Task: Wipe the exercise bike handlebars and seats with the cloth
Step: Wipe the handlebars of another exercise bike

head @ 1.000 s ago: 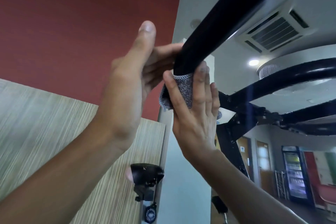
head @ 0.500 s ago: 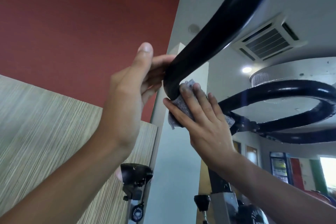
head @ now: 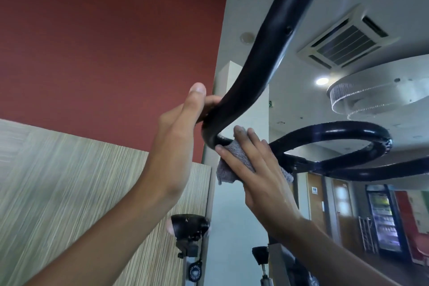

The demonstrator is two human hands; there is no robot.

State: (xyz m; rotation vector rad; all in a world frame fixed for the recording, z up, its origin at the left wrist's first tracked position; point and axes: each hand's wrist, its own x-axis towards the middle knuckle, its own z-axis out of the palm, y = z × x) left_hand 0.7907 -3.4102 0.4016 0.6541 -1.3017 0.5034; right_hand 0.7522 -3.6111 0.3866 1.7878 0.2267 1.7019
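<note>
The black handlebar (head: pixel 274 37) curves down from the top of the view to a bend near the centre, then loops to the right. My left hand (head: pixel 178 141) grips the bar at the bend, thumb pointing up and fingers curled behind it. Just under the bend, my right hand (head: pixel 257 169) holds the grey cloth (head: pixel 232 167) against the bar, thumb below and fingers laid over it. Part of the cloth hangs out below my palm. A black bike seat (head: pixel 189 225) shows low in the view, between my forearms.
A red wall with a striped wood panel fills the left. A pale column stands behind the handlebar. A second black seat-post knob (head: pixel 260 253) sits at the bottom centre. A corridor with doors and a lit drinks fridge (head: pixel 383 218) lies at the right.
My right hand has slid the cloth down from the bar's straight part to under the bend. My left hand has followed down the bar. The view has tilted, showing more of the handlebar loop.
</note>
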